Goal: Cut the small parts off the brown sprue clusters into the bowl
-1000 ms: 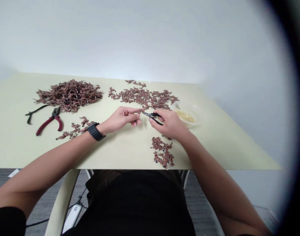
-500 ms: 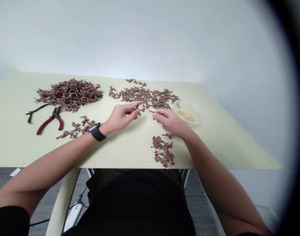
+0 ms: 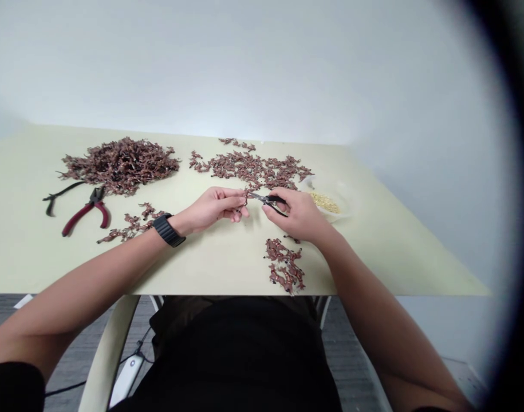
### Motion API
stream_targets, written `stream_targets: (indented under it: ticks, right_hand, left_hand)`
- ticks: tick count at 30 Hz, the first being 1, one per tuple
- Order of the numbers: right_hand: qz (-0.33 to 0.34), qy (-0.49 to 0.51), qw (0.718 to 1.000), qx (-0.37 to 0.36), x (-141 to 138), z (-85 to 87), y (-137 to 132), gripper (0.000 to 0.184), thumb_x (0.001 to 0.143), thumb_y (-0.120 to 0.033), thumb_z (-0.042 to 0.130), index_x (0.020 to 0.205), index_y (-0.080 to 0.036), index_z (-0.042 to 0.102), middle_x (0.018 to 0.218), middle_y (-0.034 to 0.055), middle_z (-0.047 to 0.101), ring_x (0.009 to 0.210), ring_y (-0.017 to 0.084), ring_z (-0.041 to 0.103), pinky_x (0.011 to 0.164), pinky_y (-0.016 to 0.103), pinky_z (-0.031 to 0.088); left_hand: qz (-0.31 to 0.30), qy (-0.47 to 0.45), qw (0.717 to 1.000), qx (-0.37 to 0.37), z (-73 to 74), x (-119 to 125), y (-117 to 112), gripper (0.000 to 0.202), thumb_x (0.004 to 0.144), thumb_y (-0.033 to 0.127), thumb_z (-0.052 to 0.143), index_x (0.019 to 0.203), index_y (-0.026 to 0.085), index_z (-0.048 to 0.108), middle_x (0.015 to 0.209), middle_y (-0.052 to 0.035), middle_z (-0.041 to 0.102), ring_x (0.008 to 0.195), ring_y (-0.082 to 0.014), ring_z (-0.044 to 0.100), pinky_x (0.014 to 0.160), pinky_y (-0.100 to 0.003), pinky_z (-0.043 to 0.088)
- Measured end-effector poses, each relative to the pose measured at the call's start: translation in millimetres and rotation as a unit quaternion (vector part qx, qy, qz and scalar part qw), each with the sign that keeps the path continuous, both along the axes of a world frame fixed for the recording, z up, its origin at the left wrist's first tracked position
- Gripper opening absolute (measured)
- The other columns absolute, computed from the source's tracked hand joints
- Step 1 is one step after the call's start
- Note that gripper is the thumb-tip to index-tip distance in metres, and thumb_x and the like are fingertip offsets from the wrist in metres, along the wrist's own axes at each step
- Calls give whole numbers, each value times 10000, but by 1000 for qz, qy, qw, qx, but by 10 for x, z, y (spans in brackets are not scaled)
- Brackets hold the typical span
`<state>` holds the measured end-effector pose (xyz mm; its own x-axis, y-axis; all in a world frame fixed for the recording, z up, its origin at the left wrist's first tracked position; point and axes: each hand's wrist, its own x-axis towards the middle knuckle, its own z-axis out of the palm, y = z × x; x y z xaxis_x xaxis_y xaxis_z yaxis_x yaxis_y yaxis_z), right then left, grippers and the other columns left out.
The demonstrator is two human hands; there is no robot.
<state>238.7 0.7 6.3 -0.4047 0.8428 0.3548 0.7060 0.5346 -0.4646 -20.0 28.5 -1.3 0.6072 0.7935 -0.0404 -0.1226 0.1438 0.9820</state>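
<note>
Small reddish-brown pieces [image 3: 248, 167] lie in several groups across a pale cream worktop [image 3: 386, 246], each a thin, twisted shape with dark tips. The largest mass forms a tangled heap [image 3: 122, 166] at far left, a looser spread [image 3: 253, 169] sits at centre, and smaller clusters [image 3: 284, 266] [image 3: 132, 222] lie nearer the person's body, one in front of the right hand and one beside the left wrist. Red-handled pliers [image 3: 79, 218] and black-handled pliers [image 3: 64, 187] rest side by side left of the work, below the heap, while a clear dish [image 3: 343, 205] of small gold-coloured bits [image 3: 326, 201] sits just beyond the right hand. The left hand [image 3: 214, 207], with a black wristwatch [image 3: 168, 230] above it, pinches a single piece [image 3: 244, 195] between its fingertips over the worktop. The right hand [image 3: 296, 214] is closed around small black-handled snips [image 3: 270, 200], their blades reaching to that piece, though whether they bite it cannot be told. The pieces appear light, thin and fairly stiff, and their twisted forms seem likely to snag on one another, so each is probably best taken singly by its body, away from the delicate tips.
</note>
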Motion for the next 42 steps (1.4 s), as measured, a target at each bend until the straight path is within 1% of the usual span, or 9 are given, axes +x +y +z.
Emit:
stream_targets:
  ticks: [13, 17, 20, 23, 25, 27, 30, 32, 42]
  right_hand:
    - [-3, 6, 999, -35, 5, 12, -14, 261, 969, -458, 623, 869, -219, 592, 652, -29, 501, 601, 144, 459, 611, 317, 299]
    - [-6, 28, 996, -81, -6, 24, -26, 293, 984, -484, 604, 863, -217, 611, 659, -15, 518, 618, 150, 461, 607, 316, 302]
    - [7, 85, 981, -174, -14, 50, -41, 377, 1007, -535, 555, 813, -213, 594, 690, -1, 501, 603, 140, 424, 562, 309, 282]
    - [38, 152, 934, -321, -23, 79, -63, 432, 1028, -593, 477, 833, -220, 578, 673, -19, 417, 527, 119, 296, 489, 308, 216]
    - [40, 164, 925, -340, -34, 80, -68, 436, 1031, -606, 464, 846, -225, 569, 679, -23, 407, 526, 120, 299, 484, 305, 224]
    - [22, 145, 953, -265, -49, 58, -58, 409, 1022, -584, 508, 834, -224, 561, 708, -12, 457, 576, 130, 386, 527, 303, 282]
    - [-27, 91, 988, -119, -67, -1, -25, 314, 993, -517, 588, 874, -226, 582, 706, -10, 504, 631, 151, 451, 596, 314, 321]
    - [-48, 55, 995, -62, -69, -34, -6, 265, 978, -489, 611, 927, -229, 603, 673, -19, 495, 612, 154, 446, 606, 322, 311]
    - [-2, 0, 1000, 26, -29, -31, 8, 226, 968, -430, 627, 907, -221, 566, 719, -17, 508, 647, 156, 485, 632, 318, 315]
  left_hand:
    - [-1, 6, 1000, 5, 7, 6, -3, 251, 936, 306, 778, 1064, 90, 784, 909, -108, 788, 637, -79, 651, 650, -210, 566]
    - [10, 58, 992, 109, 5, 27, -59, 375, 981, 339, 716, 1274, 108, 749, 943, -116, 795, 667, -99, 652, 702, -248, 579]
    - [60, 129, 949, 281, -46, 17, -72, 444, 1012, 334, 655, 1415, 150, 687, 975, -107, 798, 707, -127, 669, 741, -277, 581]
    - [110, 192, 847, 484, -110, -24, -33, 459, 1007, 276, 633, 1460, 213, 663, 916, -77, 781, 776, -162, 681, 788, -299, 563]
    - [120, 212, 801, 546, -124, -44, -6, 457, 1004, 251, 625, 1459, 235, 667, 877, -69, 768, 808, -175, 681, 813, -308, 553]
    - [132, 207, 825, 510, -106, -37, -1, 453, 1010, 263, 620, 1459, 230, 666, 915, -74, 780, 798, -165, 685, 799, -297, 557]
    - [129, 150, 925, 326, -50, 9, -28, 458, 1015, 327, 634, 1436, 150, 671, 941, -97, 794, 705, -130, 672, 727, -267, 572]
    - [95, 104, 967, 214, -21, 36, -45, 442, 1005, 359, 661, 1358, 97, 707, 906, -110, 791, 659, -114, 651, 695, -254, 572]
    - [14, 25, 997, 76, -60, 28, -18, 248, 977, 335, 718, 1027, 98, 771, 925, -116, 785, 680, -96, 665, 713, -243, 573]
